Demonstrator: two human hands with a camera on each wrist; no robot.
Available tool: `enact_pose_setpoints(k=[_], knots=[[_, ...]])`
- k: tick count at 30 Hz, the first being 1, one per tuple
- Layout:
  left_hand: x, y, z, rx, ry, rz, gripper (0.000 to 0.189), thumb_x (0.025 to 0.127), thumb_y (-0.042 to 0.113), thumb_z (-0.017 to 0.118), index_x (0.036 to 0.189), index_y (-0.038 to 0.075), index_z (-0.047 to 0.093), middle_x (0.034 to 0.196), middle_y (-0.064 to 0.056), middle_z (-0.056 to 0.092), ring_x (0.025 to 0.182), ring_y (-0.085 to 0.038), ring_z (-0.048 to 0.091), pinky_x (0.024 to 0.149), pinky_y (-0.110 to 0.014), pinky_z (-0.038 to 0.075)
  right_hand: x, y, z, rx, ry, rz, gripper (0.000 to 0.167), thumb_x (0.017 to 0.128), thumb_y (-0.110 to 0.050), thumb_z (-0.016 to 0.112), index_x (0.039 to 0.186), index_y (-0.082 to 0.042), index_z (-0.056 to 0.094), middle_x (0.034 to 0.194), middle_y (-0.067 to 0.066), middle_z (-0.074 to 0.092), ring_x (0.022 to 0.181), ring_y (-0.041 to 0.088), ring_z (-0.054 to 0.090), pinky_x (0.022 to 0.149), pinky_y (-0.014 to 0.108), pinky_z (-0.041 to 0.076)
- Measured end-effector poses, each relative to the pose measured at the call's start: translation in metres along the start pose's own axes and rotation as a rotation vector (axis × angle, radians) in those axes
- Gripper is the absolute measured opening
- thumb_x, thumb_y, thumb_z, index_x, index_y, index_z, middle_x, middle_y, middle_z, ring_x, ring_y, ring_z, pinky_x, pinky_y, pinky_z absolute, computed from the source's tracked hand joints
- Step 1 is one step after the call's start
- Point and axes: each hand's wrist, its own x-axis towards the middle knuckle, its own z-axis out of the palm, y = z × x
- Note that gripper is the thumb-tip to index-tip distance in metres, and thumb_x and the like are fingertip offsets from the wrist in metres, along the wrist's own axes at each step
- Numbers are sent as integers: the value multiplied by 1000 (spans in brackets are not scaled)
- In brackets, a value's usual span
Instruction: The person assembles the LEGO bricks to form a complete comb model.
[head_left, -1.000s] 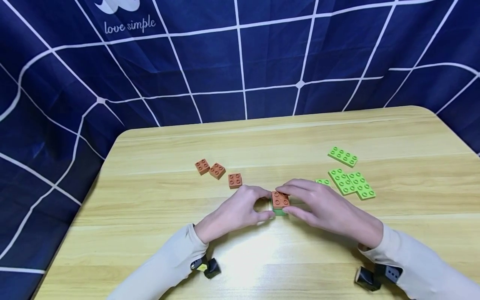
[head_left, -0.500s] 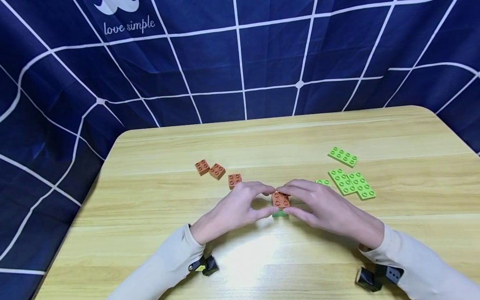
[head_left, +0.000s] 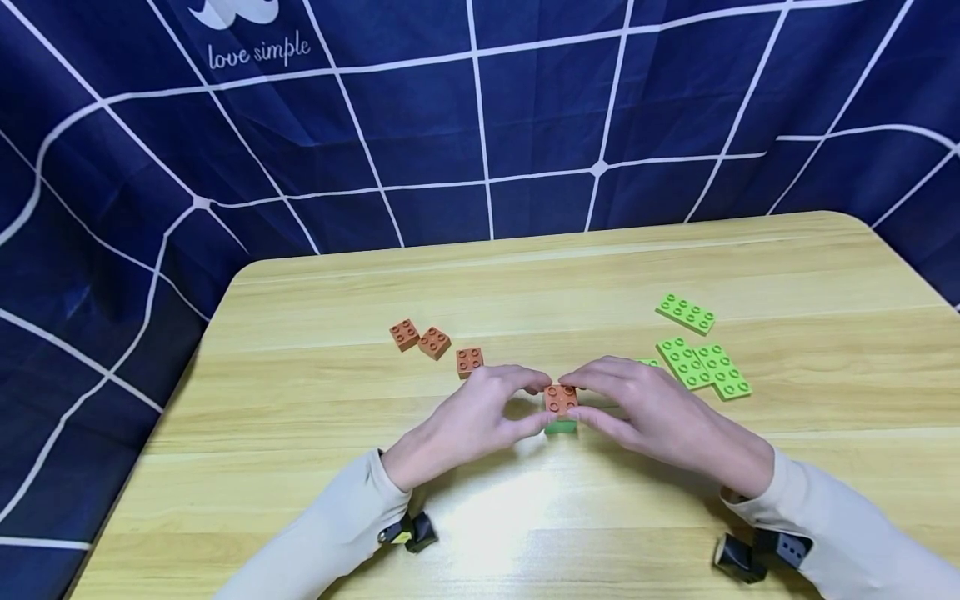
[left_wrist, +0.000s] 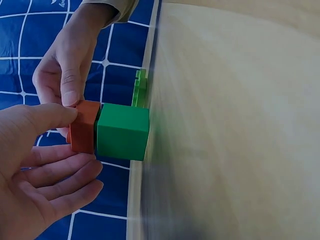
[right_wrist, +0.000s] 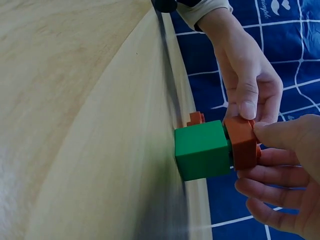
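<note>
An orange-brown toy building brick [head_left: 560,399] with studs on top stands over a larger green block [head_left: 560,427] near the middle of the table. My left hand [head_left: 480,414] pinches the brick from the left, thumb on its near side and fingers on its far side. From the right, my right hand [head_left: 656,412] pinches it the same way. In the right wrist view a narrow gap with green studs shows between the orange brick [right_wrist: 243,144] and the green block [right_wrist: 202,151]. The left wrist view shows the block's plain side [left_wrist: 123,131].
Several orange-brown bricks lie left of the hands, one brick [head_left: 469,362] just behind my left hand. Flat lime-green plates [head_left: 686,313] lie at the right, one partly hidden behind my right hand. A blue curtain [head_left: 420,125] hangs behind the wooden table [head_left: 337,292].
My left fingers have moved from beside the stack onto the orange-brown brick's near and far sides. My right thumb and fingers have shifted slightly over it. The loose bricks and plates have not moved.
</note>
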Motion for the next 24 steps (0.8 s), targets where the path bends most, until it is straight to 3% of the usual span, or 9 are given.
enact_pose_setpoints(k=[16, 24], knots=[[0, -1, 2, -31, 46, 28, 33, 86, 21, 74, 111, 0, 67, 107, -10, 70, 96, -20, 68, 86, -23, 55, 1, 0, 0, 3, -24, 14, 25, 87, -23, 71, 105, -6, 70, 102, 6, 71, 91, 19, 68, 76, 34, 59], [0, 1, 0, -23, 43, 42, 33, 87, 20, 73, 111, -1, 67, 106, -12, 70, 96, -21, 68, 86, -22, 55, 2, -2, -3, -1, -4, -12, 25, 93, -29, 65, 104, -8, 72, 101, 7, 72, 89, 21, 69, 74, 35, 60]])
